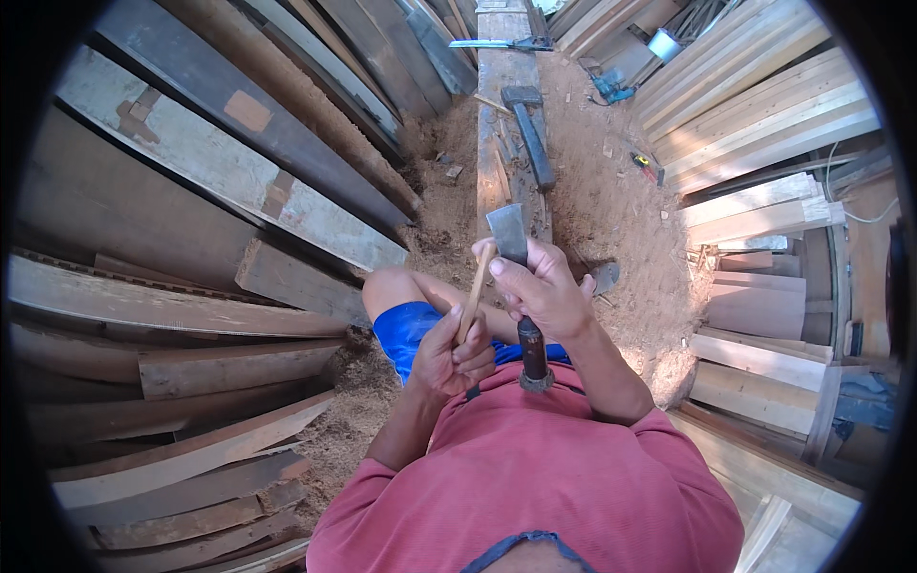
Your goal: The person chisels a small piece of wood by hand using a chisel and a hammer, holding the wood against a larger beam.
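My left hand (452, 355) is closed round the lower part of a slim wooden stick (476, 291), which tilts up and to the right. In my right hand (549, 294) is a wide chisel (508, 229), gripped around its metal shank. Its flat blade points up and away from me, and the dark handle (533, 355) with a frayed end hangs down toward my shirt. The top of the stick meets my right fingers beside the blade; whether it touches the steel I cannot tell.
A long wooden beam (492, 124) runs away from me, bearing a hammer (527, 134) and a handsaw (501, 44). Planks (220, 172) lean along the left; stacked boards (755, 86) line the right. A teal power tool (611, 88) and a yellow-and-red hand tool (648, 168) lie on the sawdust-covered ground.
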The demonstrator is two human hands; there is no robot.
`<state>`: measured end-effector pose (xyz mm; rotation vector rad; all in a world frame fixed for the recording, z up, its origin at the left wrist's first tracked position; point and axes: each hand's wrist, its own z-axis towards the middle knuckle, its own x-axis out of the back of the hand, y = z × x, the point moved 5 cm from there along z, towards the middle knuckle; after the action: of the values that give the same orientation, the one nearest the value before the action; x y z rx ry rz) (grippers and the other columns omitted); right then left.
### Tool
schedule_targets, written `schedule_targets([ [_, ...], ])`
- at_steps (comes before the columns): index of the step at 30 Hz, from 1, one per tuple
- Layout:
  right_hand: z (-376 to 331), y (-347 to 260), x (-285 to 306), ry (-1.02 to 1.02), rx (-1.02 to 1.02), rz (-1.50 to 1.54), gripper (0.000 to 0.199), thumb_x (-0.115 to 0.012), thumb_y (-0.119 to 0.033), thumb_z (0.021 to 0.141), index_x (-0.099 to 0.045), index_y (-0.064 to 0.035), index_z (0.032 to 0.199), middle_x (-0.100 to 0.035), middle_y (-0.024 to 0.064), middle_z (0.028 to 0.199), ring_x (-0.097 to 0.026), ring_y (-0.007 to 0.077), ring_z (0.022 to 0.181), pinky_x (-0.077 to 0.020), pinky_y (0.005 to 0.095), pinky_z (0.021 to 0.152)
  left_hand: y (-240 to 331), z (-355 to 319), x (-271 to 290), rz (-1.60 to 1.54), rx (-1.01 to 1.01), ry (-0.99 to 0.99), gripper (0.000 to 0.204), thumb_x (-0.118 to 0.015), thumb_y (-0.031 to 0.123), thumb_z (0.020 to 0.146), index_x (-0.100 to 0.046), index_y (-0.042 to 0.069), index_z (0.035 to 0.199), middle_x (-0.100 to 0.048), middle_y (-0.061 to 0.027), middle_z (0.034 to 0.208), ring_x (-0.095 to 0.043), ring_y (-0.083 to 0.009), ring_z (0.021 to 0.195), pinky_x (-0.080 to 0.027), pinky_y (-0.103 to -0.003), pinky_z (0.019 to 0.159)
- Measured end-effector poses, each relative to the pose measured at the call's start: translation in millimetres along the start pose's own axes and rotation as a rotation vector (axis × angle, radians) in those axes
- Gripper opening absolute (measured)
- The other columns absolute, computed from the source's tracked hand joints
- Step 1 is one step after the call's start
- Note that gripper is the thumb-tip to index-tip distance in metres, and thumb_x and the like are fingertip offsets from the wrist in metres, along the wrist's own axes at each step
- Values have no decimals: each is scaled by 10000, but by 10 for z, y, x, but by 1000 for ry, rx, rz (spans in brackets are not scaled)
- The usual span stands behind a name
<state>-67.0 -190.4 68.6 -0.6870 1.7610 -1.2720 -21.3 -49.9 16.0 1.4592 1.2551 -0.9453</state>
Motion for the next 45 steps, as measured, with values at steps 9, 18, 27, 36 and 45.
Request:
schedule_targets([
  [9, 90, 199, 142, 39, -18, 47, 127, -546, -168, 959, -576, -51, 998, -495, -39, 637, -431, 22, 510, -377, 209, 455, 25, 107, 184, 623, -206, 132, 468, -349, 482, 1013, -522, 85, 837, -355, 33, 551, -312, -77, 459, -262, -241, 456],
  [18, -146, 362, -491, -12, -381, 673, 132, -425, -192, 993, -469, -98, 1073, -457, -20, 717, -410, 58, 511, -419, 241, 484, 492, 399, 97, 485, -321, 294, 352, -373, 377, 1033, -517, 105, 861, -407, 61, 633, -383, -51, 568, -332, -221, 502],
  [27, -383, 297, -706, -111, -417, 594, 132, -432, -209, 992, -462, -81, 1005, -375, -39, 630, -343, 41, 447, -372, 232, 440, 736, 252, 186, 1255, -448, 315, 389, -312, 357, 1050, -513, 86, 857, -440, 49, 653, -405, -44, 617, -355, -231, 543],
  [36, -636, -310, -99, 30, -17, 586, 172, -441, -239, 1001, -461, -69, 1006, -392, -21, 625, -363, 56, 438, -387, 243, 417, -41, -271, 273, 1475, -328, 176, 406, -351, 275, 1023, -448, 48, 700, -419, -70, 574, -437, -142, 554, -355, -336, 523],
  [45, -245, 276, -576, -85, -460, 690, 119, -429, -218, 1002, -469, -107, 993, -404, -39, 670, -352, 41, 464, -398, 233, 460, 660, 282, 39, 1458, -879, 335, 376, -380, 326, 1027, -506, 30, 832, -451, -45, 600, -459, -199, 532, -388, -347, 515],
])
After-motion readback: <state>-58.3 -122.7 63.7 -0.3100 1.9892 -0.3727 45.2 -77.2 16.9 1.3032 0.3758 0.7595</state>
